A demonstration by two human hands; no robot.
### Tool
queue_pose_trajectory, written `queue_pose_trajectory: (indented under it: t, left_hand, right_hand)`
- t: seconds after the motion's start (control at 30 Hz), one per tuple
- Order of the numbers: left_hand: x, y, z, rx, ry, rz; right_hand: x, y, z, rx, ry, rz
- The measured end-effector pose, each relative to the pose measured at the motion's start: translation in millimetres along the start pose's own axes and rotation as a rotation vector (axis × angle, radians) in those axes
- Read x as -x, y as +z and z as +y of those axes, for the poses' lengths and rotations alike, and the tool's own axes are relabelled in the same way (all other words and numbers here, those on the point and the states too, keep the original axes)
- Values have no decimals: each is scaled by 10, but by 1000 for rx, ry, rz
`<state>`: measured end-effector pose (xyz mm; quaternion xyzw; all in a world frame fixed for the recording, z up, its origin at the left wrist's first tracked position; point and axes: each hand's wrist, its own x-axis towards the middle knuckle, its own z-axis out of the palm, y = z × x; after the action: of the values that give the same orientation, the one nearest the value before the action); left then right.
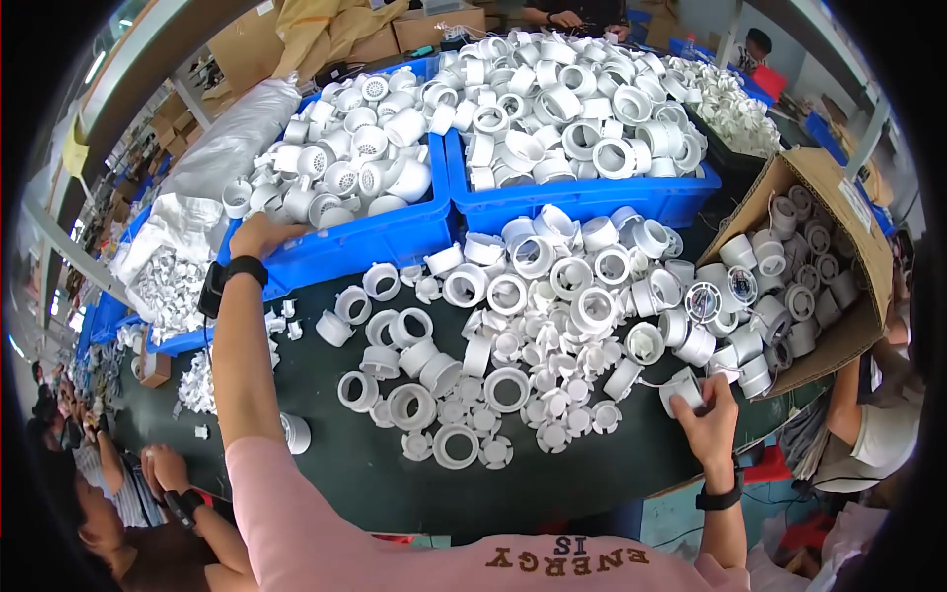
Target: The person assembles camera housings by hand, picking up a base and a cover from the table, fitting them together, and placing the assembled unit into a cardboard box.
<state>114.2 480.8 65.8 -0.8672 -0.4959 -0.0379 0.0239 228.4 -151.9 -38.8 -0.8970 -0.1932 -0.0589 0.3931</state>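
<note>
My left hand [264, 235] reaches over the rim of the left blue bin [345, 247], at its near left corner. Its fingertips are hidden among white plastic cups with perforated ends [341, 178], so I cannot see whether they grip one. At the right of the table, my right hand [708, 419] is closed on a white plastic housing [681, 392], thumb on its near side. A thin white wire runs beside this housing. White rings [508, 389] and small notched white caps [554, 407] lie heaped between my hands.
A second blue bin [582, 202] is piled with white rings. At the right, a cardboard box [848, 212] lies tipped with white round housings spilling out. Small white parts [173, 286] fill a lined bin at left. Co-workers sit at both sides, one hand pair [163, 469] at lower left.
</note>
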Motion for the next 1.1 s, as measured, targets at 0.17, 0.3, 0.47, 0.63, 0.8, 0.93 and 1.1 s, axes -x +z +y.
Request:
queue_pose_trajectory:
  t: [0.17, 0.3, 0.47, 0.63, 0.8, 0.93, 1.1]
  left_hand:
    - [-400, 102, -86, 20, 97, -211]
    - [-454, 176, -93, 162, 131, -237]
    - [24, -102, -83, 707, 113, 156]
    - [1994, -127, 875, 1588, 349, -423]
    - [3871, -7, 1358, 1578, 440, -380]
    - [4460, 116, 1442, 1543, 606, -266]
    - [4674, 183, 1432, 1540, 768, -95]
  right_hand:
    - [87, -125, -461, -754, 272, -35]
    - [201, -158, -294, -1183, 390, -221]
    - [304, -191, -275, -1519, 422, -326]
    - [460, -168, -422, -1275, 306, -424]
    - [637, -76, -952, -1363, 9, -584]
    - [915, -39, -952, -1296, -33, -643]
    - [1162, -122, -934, -1253, -79, -621]
